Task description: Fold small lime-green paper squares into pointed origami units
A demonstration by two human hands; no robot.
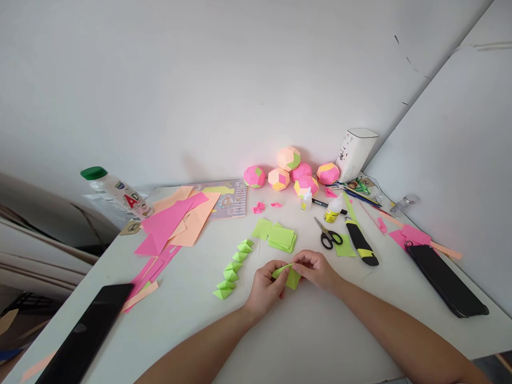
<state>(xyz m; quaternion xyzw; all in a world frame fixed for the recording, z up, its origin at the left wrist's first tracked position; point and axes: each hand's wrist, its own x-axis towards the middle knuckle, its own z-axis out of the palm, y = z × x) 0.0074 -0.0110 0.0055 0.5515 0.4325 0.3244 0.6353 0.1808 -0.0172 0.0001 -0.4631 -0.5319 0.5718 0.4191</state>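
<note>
Head view: both hands are busy with one green paper piece (294,281), the left hand (264,287) and right hand (319,270) each pinching it between thumb and fingers over the near middle of the white tabletop (176,312). Off at the left edge, a flat black device (86,328) has a pale oval logo, can't make it out. Just beyond the left hand runs a slanted row of folded green pieces (231,273), with a stack of green squares (282,238) past the hands and black-handled scissors (327,240) to its right. Further back, two small glue bottles (332,215) wear yellow labels, print too tiny for me, same with the white lettering on the black marker (320,203). Only text I can actually read is a red "AD" on the green-capped bottle (119,193) at far left. Multicolored paper balls (279,180) sit piled near the wall.
</note>
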